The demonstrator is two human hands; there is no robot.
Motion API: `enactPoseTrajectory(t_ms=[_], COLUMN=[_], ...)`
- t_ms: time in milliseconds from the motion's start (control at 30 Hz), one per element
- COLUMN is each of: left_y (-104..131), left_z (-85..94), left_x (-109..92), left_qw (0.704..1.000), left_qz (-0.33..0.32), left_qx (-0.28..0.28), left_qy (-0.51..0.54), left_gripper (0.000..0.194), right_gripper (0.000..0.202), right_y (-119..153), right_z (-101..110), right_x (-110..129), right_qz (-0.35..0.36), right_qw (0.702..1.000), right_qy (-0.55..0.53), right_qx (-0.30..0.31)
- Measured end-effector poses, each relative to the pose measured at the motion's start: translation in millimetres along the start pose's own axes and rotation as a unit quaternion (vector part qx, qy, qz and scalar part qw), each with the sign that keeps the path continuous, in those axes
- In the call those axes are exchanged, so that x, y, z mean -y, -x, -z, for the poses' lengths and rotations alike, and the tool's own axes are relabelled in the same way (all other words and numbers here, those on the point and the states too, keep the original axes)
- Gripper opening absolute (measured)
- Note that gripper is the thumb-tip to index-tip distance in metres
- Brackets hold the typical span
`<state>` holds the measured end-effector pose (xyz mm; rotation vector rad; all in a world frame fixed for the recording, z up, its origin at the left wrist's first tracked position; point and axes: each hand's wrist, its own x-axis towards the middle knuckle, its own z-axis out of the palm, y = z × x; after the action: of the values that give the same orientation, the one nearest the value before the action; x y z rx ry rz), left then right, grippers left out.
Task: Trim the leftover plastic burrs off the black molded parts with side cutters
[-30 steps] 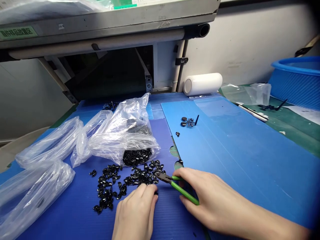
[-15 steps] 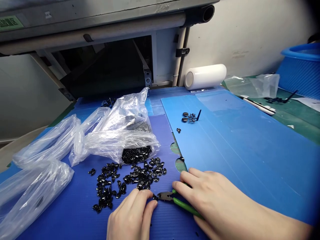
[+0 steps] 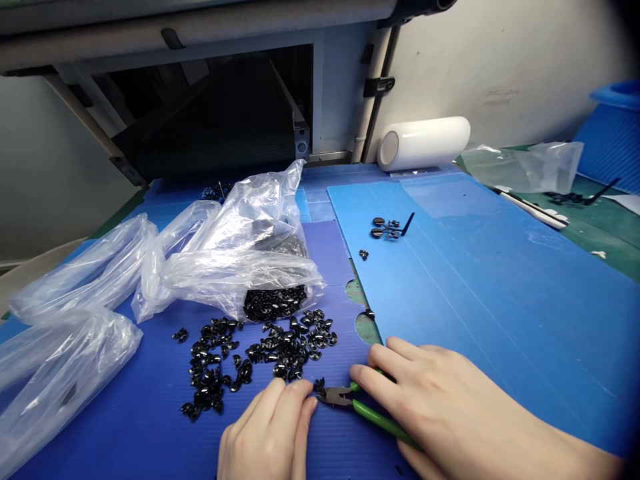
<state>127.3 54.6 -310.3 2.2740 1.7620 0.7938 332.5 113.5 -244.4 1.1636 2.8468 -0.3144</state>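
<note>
My right hand is wrapped round the green-handled side cutters, whose jaws point left. At the jaw tips is a small glossy black plastic part. My left hand is closed in a pinch right beside those tips; whatever is between its fingertips is mostly hidden. Beyond my left hand lies a loose spread of small shiny black plastic pieces on the dark blue sheet.
A clear plastic bag with many black pieces inside stands behind the pile. More bags lie at left. A black sprue rests on the light blue board. A white roll and blue basket are at the back.
The view has shifted slightly. The black part at the cutter tips now shows more above the jaws, and the left fingertips are pressed closer together.
</note>
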Motion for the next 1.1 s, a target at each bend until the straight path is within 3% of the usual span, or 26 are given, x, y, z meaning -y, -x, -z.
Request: enactPoseTrajectory(t_ms=[67,233,400,467,633,700,867,1000,1100], left_y=[-0.7,-5.6,-9.7,-10.8,-13.5,-13.2,-7.4,-8.9,-19.7], left_z=[0.2,2.2,2.4,4.0,9.6,10.0,7.5,7.5,8.3], left_x=[-2.5,-7.3,-7.6,-5.0,2.4,3.9,1.6,-6.8,-12.7], left_qw=[1.0,1.0,0.998,0.997,0.996,0.998,1.0,0.999,0.997], left_qz=[-0.001,0.005,0.001,-0.012,-0.034,-0.028,-0.025,0.017,0.0], left_qx=[-0.008,0.009,0.051,0.068,0.083,0.059,0.011,0.012,0.037], left_qy=[-0.002,-0.018,-0.024,-0.02,0.002,0.002,-0.015,-0.034,-0.066], left_gripper=[0.014,0.017,0.017,0.019,0.029,0.033,0.019,0.019,0.026], right_gripper=[0.037,0.04,0.044,0.043,0.04,0.039,0.039,0.036,0.039], right_y=[2.0,9.9,12.6,11.0,4.0,2.0,2.0,2.2,1.3], right_z=[-0.6,-10.6,-9.6,-2.4,6.0,4.2,5.1,8.9,7.8], right_x=[-3.6,-14.6,-15.2,-14.0,-9.8,-7.9,-9.1,-16.0,-20.1], right_qz=[0.025,0.047,0.051,0.044,0.025,0.023,0.024,0.02,0.02], right_qw=[0.999,0.983,0.973,0.976,0.995,0.995,0.997,0.995,0.993], right_qy=[0.01,0.052,0.079,0.083,0.053,0.042,0.029,0.047,0.066], right_qx=[-0.029,-0.168,-0.212,-0.196,-0.087,-0.083,-0.073,-0.087,-0.094])
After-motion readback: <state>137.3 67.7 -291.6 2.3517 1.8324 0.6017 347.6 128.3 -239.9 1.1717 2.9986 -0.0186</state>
